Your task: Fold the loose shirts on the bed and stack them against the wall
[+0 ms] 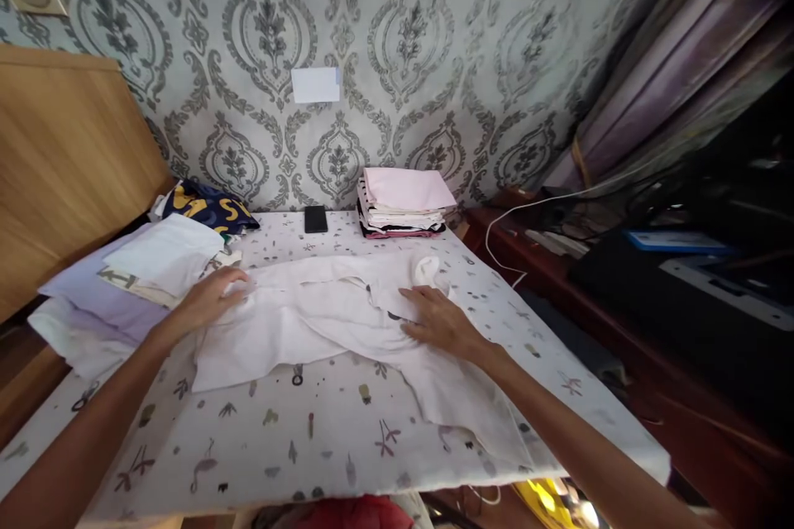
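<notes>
A white garment (291, 331) lies spread and wrinkled across the patterned cloth on the table. My left hand (214, 297) is at the garment's left end, its fingertips pressed together on the fabric; whether they pinch a fold is hard to see. On the right part of the garment rests my right hand (443, 322), palm down with the fingers apart. Just behind that hand is a bunched white part (427, 269) of the fabric.
Folded clothes (406, 194) are stacked by the wall, beside a black phone (315, 220). More clothes (124, 289) lie at the left, near a wooden panel (68, 165). A white cable (490, 240) hangs along the right, by a dark red surface (620, 331).
</notes>
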Tool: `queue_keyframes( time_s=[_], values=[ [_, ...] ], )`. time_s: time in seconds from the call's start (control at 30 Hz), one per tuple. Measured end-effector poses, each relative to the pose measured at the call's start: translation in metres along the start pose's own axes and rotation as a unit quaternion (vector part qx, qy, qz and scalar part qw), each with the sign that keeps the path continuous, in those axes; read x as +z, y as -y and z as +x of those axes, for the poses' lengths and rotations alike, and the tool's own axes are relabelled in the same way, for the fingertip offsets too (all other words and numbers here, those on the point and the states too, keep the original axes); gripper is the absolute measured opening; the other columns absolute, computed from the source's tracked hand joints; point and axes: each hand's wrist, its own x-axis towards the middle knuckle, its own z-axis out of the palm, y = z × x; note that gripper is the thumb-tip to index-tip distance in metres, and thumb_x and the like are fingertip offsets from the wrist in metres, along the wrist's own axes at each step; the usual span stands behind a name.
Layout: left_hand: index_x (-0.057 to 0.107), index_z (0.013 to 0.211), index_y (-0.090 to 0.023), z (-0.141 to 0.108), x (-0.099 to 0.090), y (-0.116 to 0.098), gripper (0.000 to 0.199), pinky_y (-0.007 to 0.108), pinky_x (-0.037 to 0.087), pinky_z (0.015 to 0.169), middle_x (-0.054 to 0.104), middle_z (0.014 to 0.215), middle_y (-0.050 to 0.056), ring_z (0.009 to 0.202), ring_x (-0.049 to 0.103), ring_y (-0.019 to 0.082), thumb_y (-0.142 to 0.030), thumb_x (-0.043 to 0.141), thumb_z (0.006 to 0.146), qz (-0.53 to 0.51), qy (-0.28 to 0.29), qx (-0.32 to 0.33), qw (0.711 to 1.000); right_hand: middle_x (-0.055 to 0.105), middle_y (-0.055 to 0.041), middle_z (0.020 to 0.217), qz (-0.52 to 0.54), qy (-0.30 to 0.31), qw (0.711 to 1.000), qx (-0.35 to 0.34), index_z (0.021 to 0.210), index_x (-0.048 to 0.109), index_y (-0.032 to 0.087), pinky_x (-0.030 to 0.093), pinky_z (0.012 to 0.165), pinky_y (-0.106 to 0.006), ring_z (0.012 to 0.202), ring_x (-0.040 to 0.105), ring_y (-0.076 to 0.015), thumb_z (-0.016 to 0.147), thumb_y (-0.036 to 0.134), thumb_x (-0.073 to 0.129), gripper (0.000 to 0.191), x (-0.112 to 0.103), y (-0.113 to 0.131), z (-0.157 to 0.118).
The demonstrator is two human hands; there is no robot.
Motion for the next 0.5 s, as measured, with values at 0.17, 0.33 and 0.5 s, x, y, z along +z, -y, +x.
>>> queue_keyframes(
  time_s=[0.17,0.33,0.5],
  values=[
    [0.063,0.115,-0.022,0.007,0.017,-0.022,0.038,0.038,0.048,0.096,0.064,0.128,0.011,0.122,0.057,0.028,-0.024,0.040,0.085,0.195,0.099,-0.028,0.975,0.063,-0.0138,0.120,-0.106,0.049,0.991,0.068,0.127,0.060,0.017,0.045,0.080,-0.031,0.111,0.059,-0.0259,0.086,0.010,0.047,0.043,-0.012,0.025,0.006],
    [0.068,0.108,-0.022,0.020,-0.004,-0.013,0.035,0.035,0.049,0.080,0.070,0.116,0.010,0.106,0.066,0.029,-0.019,0.039,0.088,0.227,0.080,-0.102,0.965,0.063,-0.0063,0.081,0.121,-0.090,0.969,0.198,0.074,0.061,0.020,0.037,0.072,-0.031,0.090,0.061,-0.0238,0.083,0.008,0.056,0.016,-0.045,0.013,0.018],
    [0.066,0.107,-0.017,0.078,-0.058,0.000,0.028,0.031,0.048,0.081,0.072,0.103,0.008,0.096,0.066,0.024,-0.022,0.043,0.091,0.171,-0.020,-0.142,0.975,0.050,-0.0020,0.057,0.323,-0.165,0.903,0.229,0.065,0.054,0.017,0.039,0.062,-0.026,0.070,0.057,-0.0174,0.087,0.017,0.056,0.022,-0.099,-0.017,0.098]
  ],
)
